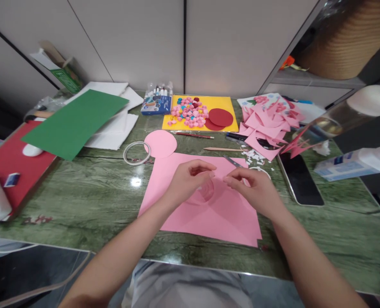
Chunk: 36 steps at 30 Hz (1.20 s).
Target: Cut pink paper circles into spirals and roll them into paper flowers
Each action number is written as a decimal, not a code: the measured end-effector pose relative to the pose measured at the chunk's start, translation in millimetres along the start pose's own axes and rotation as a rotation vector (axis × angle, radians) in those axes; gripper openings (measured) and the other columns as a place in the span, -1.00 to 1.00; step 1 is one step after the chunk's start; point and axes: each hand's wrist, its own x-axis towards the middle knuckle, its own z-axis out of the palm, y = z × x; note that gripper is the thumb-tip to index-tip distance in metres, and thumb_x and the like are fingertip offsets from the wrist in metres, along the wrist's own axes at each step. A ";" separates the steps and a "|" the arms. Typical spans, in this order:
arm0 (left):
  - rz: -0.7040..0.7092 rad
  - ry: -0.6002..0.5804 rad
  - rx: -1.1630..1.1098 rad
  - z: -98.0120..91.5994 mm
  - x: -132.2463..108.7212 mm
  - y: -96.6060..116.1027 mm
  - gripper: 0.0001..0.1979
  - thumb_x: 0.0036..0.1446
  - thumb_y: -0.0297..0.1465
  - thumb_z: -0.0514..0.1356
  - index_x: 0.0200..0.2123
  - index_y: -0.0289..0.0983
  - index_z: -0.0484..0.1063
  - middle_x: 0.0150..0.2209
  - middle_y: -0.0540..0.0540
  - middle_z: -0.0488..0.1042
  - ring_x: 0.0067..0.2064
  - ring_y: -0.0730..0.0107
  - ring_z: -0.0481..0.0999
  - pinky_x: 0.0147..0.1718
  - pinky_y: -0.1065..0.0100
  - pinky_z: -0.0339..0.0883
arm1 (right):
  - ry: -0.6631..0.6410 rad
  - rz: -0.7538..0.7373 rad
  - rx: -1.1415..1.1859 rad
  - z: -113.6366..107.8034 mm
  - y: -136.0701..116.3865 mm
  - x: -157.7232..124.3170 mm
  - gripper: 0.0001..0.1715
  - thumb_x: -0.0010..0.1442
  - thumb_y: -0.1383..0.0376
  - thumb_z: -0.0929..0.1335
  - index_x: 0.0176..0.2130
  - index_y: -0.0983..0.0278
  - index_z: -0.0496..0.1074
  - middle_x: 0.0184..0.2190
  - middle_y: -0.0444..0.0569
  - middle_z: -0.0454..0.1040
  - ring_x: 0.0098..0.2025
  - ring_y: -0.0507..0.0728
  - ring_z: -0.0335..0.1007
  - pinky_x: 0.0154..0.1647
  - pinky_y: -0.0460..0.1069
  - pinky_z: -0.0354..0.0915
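Note:
My left hand [191,179] hovers over a pink paper sheet [215,224], thumb and fingertips brought together in a pinch. What it pinches, if anything, is too small to make out. A clear round object [206,191], perhaps a cup or lid, rests on the sheet beneath that hand and partly hidden by it. To the right, my right hand [257,190] is also pinched, its fingertips a short gap from the left ones; any held piece is not visible. Scissors [231,161] lie just beyond the right hand, partly covered. A pink paper circle [160,143] touches the sheet's far left corner.
A tape roll [136,153] lies left of the sheet. Behind are yellow paper [220,102] with pom-poms [190,112] and red circles [220,116], a pencil [225,149], and pink scraps [267,124]. A phone [301,179] and bottle [353,163] stand right; green paper [77,122] left.

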 end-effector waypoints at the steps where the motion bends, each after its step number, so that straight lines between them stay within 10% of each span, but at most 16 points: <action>1: 0.006 -0.009 0.013 0.1 -0.1 0.2 -0.82 -0.07 -0.39 0.24 -0.33 -0.30 0.47 -0.37 -0.06 0.49 -0.36 0.48 0.43 -0.37 0.43 0.29 | 0.008 -0.004 -0.020 0.8 0.4 0.2 -0.78 0.12 0.17 0.31 -0.47 0.23 0.42 -0.52 -0.15 0.46 -0.43 0.06 0.31 -0.39 -0.02 0.19; 9: 0.090 -0.044 0.340 3.6 -4.4 -0.3 -0.82 -0.03 -0.32 0.22 -0.34 -0.24 0.53 -0.33 -0.06 0.56 -0.30 0.39 0.47 -0.28 0.38 0.30 | -0.068 -0.095 -0.148 1.9 -2.0 0.3 -0.76 0.15 0.16 0.29 -0.45 0.22 0.43 -0.47 -0.14 0.49 -0.43 0.05 0.35 -0.41 -0.03 0.17; 20: -0.020 0.026 0.152 -1.2 -0.9 1.8 -0.77 -0.10 -0.29 0.26 -0.35 -0.29 0.53 -0.37 -0.08 0.55 -0.38 0.43 0.46 -0.39 0.42 0.31 | -0.068 -0.005 0.335 -2.0 2.2 1.2 -0.74 0.21 0.18 0.23 -0.35 0.24 0.43 -0.47 -0.12 0.42 -0.38 0.04 0.33 -0.31 -0.04 0.25; 36: -0.024 -0.049 0.046 1.9 -1.7 -2.5 -0.78 -0.13 -0.30 0.30 -0.39 -0.32 0.52 -0.38 -0.09 0.55 -0.39 0.46 0.45 -0.39 0.43 0.30 | 0.028 0.019 0.244 8.7 5.4 3.2 -0.82 0.02 0.18 0.40 -0.42 0.25 0.45 -0.46 -0.11 0.48 -0.40 0.06 0.33 -0.36 -0.02 0.24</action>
